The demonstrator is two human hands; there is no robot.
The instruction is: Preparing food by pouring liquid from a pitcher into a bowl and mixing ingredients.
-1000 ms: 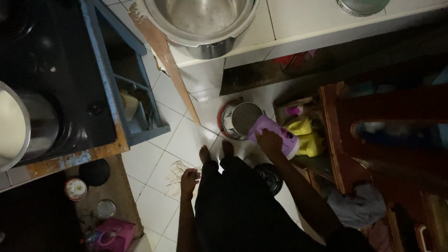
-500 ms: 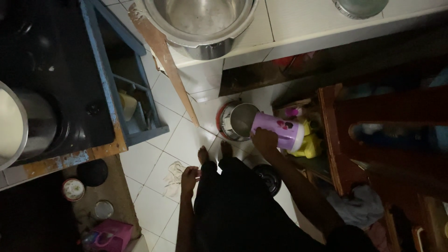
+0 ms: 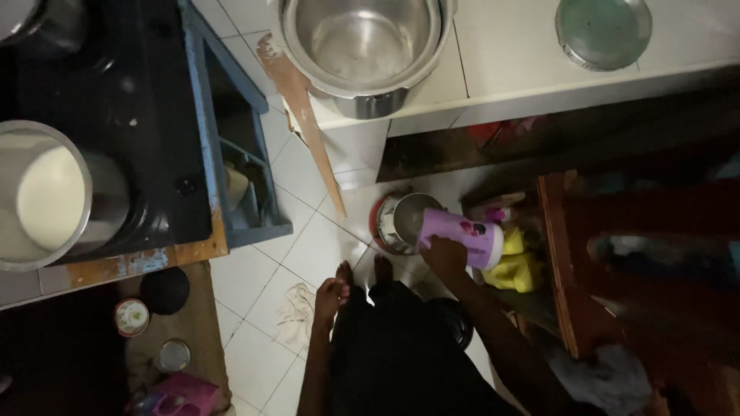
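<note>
- Two hands showing, both dim.
- Right hand (image 3: 445, 254) wrapping closed around a purple bottle (image 3: 462, 238), tipping it sideways over a steel pot (image 3: 402, 222) on the floor.
- Left hand (image 3: 330, 296) hanging loosely open, empty, beside the dark clothing.
- Bottle's mouth hiding behind fingers.

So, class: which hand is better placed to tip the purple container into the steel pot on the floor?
Right. The right hand grips the purple container beside the pot; the left hand hangs empty.

Dim, uneven indoor lighting, steep top-down view.
White counter (image 3: 532, 69) and floor tiles (image 3: 308, 254) catch light; right side and lower corners fall into deep, grainy shadow.
</note>
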